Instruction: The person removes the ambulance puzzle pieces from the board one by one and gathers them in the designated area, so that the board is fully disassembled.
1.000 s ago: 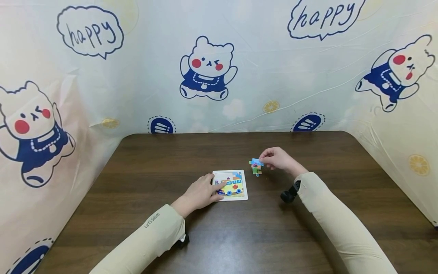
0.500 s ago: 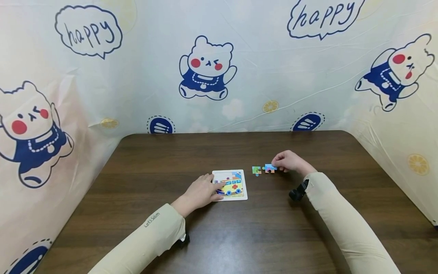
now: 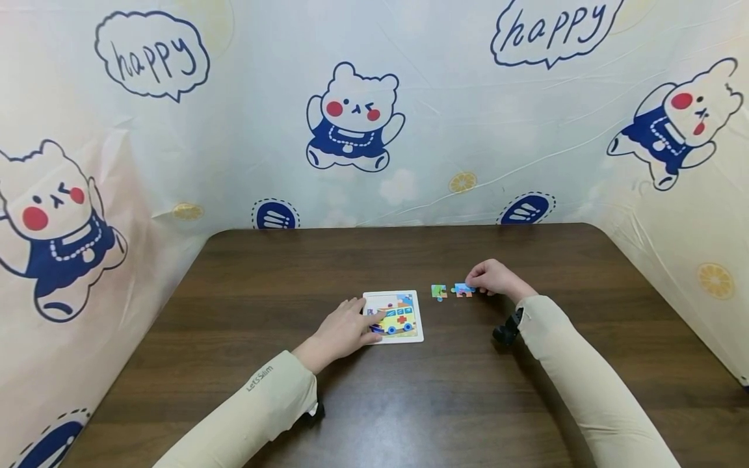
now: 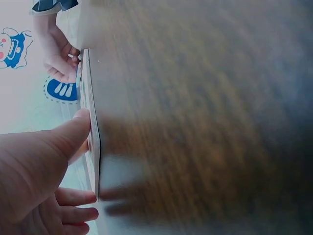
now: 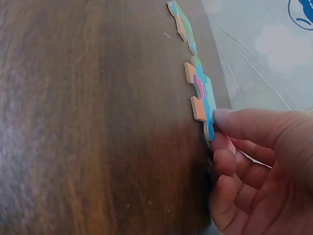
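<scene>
The left sleeve (image 3: 246, 416), long and pale beige, is bearing dark lettering (image 3: 260, 377), apparently starting "Let's", behind the left hand (image 3: 342, 330). Its cuff (image 3: 301, 376) is fitting loosely. The matching right sleeve (image 3: 591, 377) is showing creases behind the right hand (image 3: 494, 276). Beneath the left wrist a black unit (image 3: 315, 414) is partly showing; beneath the right wrist a rounded black device (image 3: 506, 331) is protruding.

Wood-grain tabletop (image 3: 404, 390), softly glossy; smooth, card-like puzzle piece (image 5: 208, 95); matt cloth sleeves (image 3: 591, 377); creased, faintly shiny backdrop (image 3: 445, 136)
</scene>
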Motion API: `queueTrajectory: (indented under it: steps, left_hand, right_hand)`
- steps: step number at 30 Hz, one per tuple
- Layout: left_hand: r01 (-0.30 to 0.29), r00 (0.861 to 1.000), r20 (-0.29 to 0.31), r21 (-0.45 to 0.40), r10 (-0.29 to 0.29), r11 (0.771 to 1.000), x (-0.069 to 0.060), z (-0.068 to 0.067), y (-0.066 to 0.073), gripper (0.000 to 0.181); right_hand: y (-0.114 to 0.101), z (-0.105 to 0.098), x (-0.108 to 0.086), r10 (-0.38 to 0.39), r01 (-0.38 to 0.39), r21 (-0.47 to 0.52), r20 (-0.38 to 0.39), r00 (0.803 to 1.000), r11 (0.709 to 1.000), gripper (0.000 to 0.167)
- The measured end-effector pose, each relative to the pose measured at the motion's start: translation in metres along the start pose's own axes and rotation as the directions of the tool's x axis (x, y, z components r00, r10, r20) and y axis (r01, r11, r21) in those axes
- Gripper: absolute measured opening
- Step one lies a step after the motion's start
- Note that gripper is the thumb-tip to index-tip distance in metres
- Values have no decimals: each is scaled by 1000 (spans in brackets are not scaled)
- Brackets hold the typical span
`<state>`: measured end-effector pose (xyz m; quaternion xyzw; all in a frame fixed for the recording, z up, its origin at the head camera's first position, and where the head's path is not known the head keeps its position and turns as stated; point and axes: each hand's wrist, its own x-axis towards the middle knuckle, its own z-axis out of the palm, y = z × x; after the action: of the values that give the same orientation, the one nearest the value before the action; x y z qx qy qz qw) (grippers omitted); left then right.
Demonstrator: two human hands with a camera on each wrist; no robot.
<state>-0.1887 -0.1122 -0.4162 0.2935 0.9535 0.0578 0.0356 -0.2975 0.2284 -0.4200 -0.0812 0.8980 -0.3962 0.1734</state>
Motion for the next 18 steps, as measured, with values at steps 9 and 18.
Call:
queueTrajectory:
  steps: [9,18]
  left_hand:
    - [6,1000,15,-19,-5,1000,0,0,0,50]
    - [2,1000,19,-19,-2,1000,0,-1,0,50]
  right_hand:
    - [-3,0,-1,-2,2,-7,-9,1000,1000,14]
    - [-17,2,-2,-65,65,-15,-49,997,998,18]
